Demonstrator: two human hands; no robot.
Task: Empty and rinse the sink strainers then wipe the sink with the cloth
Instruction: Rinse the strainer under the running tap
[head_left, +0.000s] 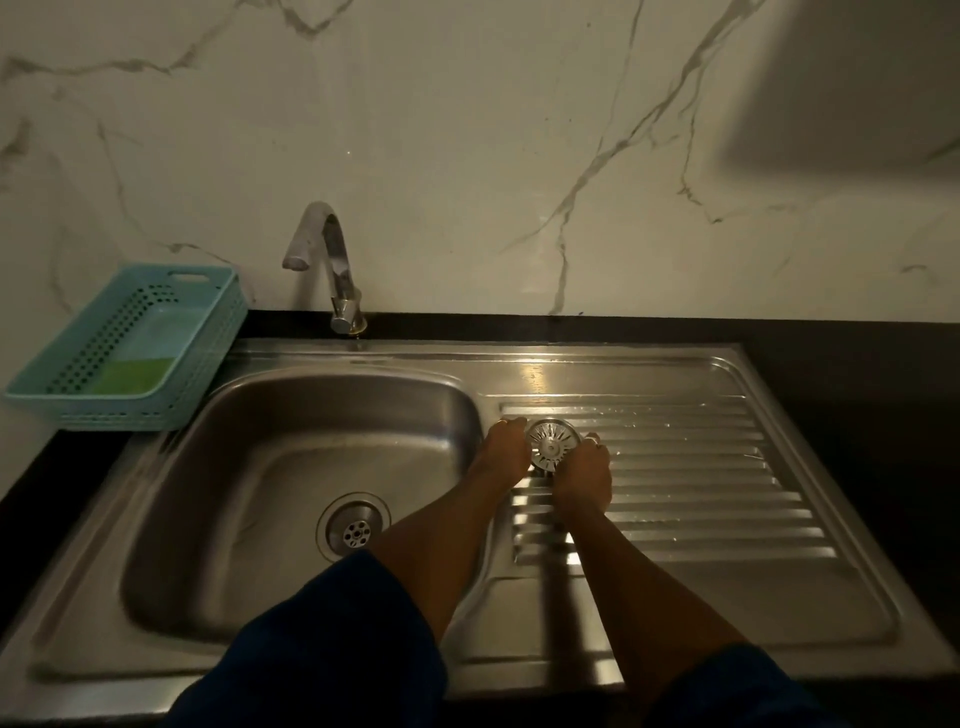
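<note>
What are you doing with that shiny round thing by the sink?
A person holds a metal sink strainer between the left hand and right hand, over the ribbed draining board. The basin's drain sits open. The tap is not running. A green cloth waits in the blue basket.

Nothing here can be read. The shiny stainless-steel sink unit (623, 374) carries no visible stamp or brand, the curved chrome tap (332, 260) at about eleven o'clock has no marking I can make out, and the pale turquoise perforated plastic basket (156, 291) at nine o'clock bears no label. The round slotted metal strainer (551, 446) shows only its cut slots, no lettering. The white marble-veined wall (467, 130) at twelve o'clock has veins only, no sign or number.
</note>
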